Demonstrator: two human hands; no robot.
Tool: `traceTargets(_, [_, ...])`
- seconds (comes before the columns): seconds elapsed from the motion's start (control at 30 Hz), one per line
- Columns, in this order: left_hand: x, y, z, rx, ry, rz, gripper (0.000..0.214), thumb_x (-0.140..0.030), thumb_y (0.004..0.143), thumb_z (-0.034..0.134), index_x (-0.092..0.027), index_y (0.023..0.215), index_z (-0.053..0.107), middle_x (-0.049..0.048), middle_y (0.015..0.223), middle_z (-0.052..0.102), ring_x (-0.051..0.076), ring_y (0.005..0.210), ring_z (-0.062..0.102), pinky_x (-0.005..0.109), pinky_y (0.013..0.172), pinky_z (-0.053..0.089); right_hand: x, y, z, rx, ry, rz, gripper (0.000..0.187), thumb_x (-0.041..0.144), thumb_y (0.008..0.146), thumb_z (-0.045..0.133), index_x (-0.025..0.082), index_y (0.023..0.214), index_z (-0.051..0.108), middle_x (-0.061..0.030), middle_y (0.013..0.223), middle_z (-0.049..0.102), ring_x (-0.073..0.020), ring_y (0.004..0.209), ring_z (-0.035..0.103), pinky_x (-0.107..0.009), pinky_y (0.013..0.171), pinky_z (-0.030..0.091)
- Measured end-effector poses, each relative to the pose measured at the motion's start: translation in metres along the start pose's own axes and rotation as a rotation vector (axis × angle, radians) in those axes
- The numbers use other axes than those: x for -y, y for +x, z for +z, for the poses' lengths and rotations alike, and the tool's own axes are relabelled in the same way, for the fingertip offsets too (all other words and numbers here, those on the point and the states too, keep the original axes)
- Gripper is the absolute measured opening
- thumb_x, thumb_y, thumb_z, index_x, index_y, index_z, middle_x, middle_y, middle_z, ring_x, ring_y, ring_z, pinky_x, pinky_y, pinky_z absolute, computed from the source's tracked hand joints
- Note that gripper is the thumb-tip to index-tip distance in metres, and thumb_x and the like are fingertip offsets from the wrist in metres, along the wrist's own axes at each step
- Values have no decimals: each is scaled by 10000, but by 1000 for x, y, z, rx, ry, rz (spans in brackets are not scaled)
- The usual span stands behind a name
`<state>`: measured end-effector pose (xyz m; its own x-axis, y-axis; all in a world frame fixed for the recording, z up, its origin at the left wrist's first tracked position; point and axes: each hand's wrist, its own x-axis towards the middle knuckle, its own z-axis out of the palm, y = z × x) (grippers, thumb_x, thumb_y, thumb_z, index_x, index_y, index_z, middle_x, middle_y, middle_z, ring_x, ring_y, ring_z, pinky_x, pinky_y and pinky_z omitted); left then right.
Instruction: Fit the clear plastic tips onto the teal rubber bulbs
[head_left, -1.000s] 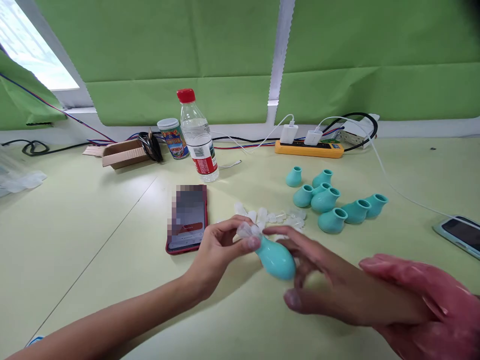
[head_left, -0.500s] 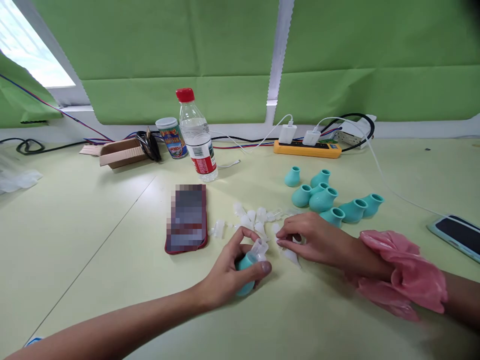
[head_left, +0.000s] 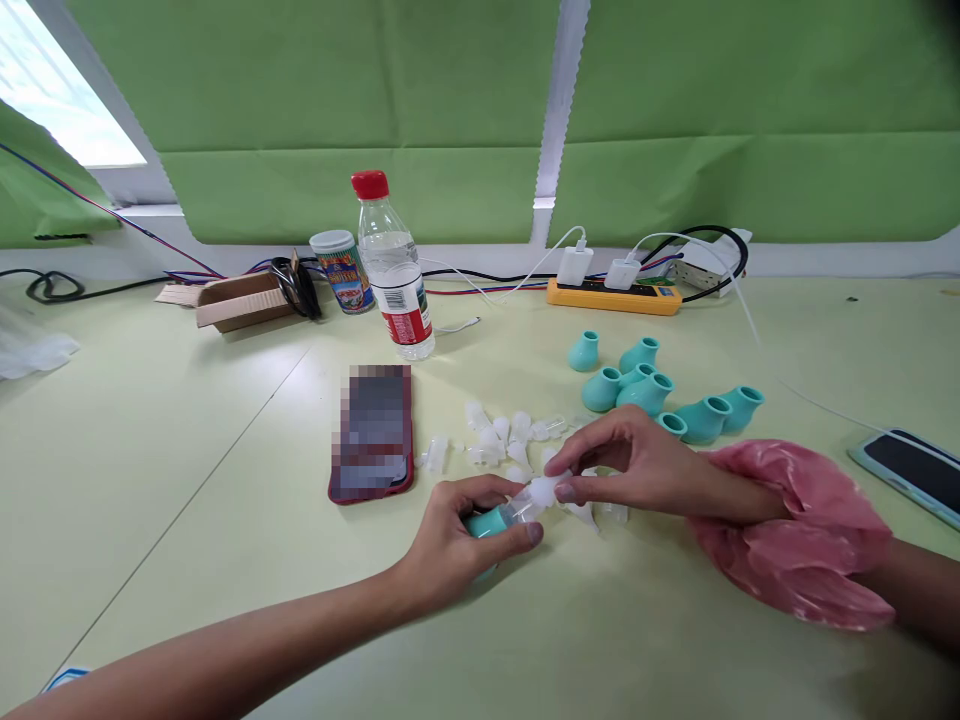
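My left hand (head_left: 465,530) is wrapped round a teal rubber bulb (head_left: 486,523), tilted to the right, with a clear plastic tube piece (head_left: 520,507) at its mouth. My right hand (head_left: 622,465) pinches a small white translucent tip (head_left: 545,489) against the open end of that clear piece. How deep the tip sits inside, I cannot tell. Just beyond the hands lies a loose heap of white and clear plastic pieces (head_left: 491,445), partly covered by my right fingers. Several more teal bulbs (head_left: 602,390) stand behind my right hand.
A phone in a red case (head_left: 373,435) lies left of the heap, with a water bottle (head_left: 397,285) and a can (head_left: 343,272) behind it. Farther back are a cardboard box (head_left: 244,302) and an orange power strip (head_left: 615,297). Another phone (head_left: 907,465) lies at right, a white cable running to it.
My right hand has moved left from the heap, bringing a white tip to the clear piece. The bulb in my left hand now leans more to the right.
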<state>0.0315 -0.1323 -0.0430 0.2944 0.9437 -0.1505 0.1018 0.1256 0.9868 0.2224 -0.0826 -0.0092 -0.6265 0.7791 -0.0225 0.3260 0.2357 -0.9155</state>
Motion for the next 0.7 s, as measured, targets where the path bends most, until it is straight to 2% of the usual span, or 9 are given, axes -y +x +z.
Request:
traceTargets(0.17, [2, 0, 0, -16, 36, 3, 324, -345, 597, 698, -108, 815, 658, 7, 555, 550, 96, 505, 435, 206, 469, 338, -3, 1, -5, 39, -211, -82, 267, 362, 672, 636, 175, 854, 692, -37, 689, 673, -139, 597, 583, -242, 493, 460])
traceTargets(0.27, [3, -1, 0, -12, 70, 6, 335, -343, 600, 697, -111, 840, 669, 5, 568, 542, 94, 521, 419, 202, 475, 329, -3, 2, -7, 77, -281, -125, 259, 369, 698, 614, 176, 852, 693, -43, 711, 677, -140, 608, 585, -245, 504, 452])
traceTargets(0.53, [2, -4, 3, 8, 225, 98, 333, -366, 654, 645, -98, 846, 690, 7, 562, 554, 88, 510, 370, 202, 459, 308, -1, 2, -10, 184, -293, -173, 246, 337, 751, 569, 170, 893, 682, -28, 672, 660, -110, 566, 543, -230, 507, 420])
traceTargets(0.7, [6, -4, 4, 13, 320, 208, 314, -361, 687, 616, -81, 811, 689, 39, 628, 619, 106, 544, 444, 204, 490, 366, 0, 3, -13, 264, -280, -211, 254, 326, 758, 566, 162, 919, 675, -33, 660, 653, -95, 553, 537, -208, 500, 409])
